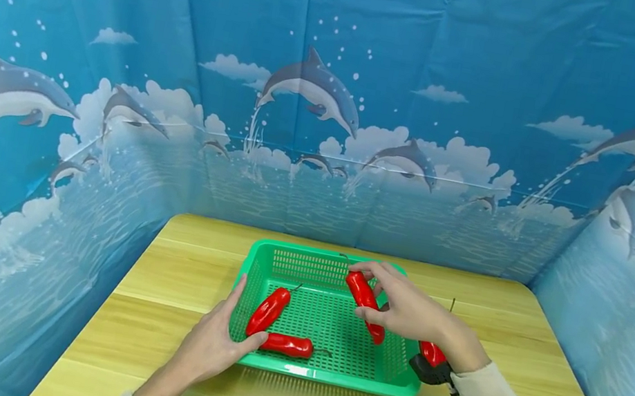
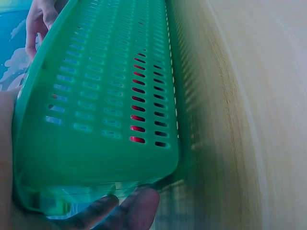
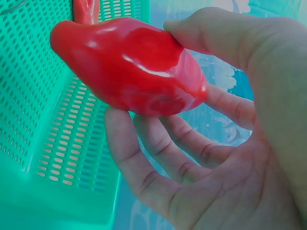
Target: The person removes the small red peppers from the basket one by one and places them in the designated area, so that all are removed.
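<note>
Here our right hand [image 1: 401,303] pinches a pepper [image 1: 362,291] whose glossy skin might make it slip into the basket [image 1: 325,376] below, held by our left hand [image 1: 213,342].

Holding a glossy red chili pepper [image 1: 361,289] aslant over the right side of a green slotted plastic basket [image 1: 325,377]; inside, at left, showing a second pepper [image 1: 270,311] slanted and a third pepper [image 1: 289,345] lengthwise along the near side.

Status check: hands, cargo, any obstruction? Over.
Right hand holding shiny red elongated pepper over green plastic basket. Left hand gripping basket rim. Two similar peppers inside. No obstruction visible.
</note>
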`<state>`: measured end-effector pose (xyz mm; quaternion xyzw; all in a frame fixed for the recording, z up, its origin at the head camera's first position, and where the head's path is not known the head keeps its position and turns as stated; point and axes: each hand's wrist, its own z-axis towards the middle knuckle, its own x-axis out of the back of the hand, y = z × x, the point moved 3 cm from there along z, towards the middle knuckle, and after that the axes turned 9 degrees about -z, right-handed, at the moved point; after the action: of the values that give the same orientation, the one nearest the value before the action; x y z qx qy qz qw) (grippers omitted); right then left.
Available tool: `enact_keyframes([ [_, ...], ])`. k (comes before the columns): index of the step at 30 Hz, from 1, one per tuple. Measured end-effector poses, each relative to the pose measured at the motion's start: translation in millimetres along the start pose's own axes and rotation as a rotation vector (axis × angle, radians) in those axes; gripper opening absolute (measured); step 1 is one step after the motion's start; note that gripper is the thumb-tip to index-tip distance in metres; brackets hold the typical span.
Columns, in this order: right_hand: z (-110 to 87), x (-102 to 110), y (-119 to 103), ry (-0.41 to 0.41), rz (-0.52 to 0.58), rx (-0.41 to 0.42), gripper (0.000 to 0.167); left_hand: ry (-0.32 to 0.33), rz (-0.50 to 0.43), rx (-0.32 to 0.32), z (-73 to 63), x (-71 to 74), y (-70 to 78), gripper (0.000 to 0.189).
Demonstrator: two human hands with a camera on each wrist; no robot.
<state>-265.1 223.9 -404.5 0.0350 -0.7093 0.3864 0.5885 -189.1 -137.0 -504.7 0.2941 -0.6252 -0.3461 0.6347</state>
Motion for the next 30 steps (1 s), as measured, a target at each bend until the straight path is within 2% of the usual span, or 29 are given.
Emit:
enact_keyframes([
  [5,-5.6,3,6,0.011,-0.002,-0.012,0.073,-0.004,0.007,-0.006,0.3,0.5,1.4,0.120],
  [16,-16.4,12,15,0.032,-0.007,-0.033,0.074,-0.016,0.022,0.024,-0.8,1.9,2.1,0.123],
  [30,-33.0,21,25,0.071,-0.049,-0.042,0.073,-0.098,-0.023,0.039,0.2,6.2,2.3,0.132],
])
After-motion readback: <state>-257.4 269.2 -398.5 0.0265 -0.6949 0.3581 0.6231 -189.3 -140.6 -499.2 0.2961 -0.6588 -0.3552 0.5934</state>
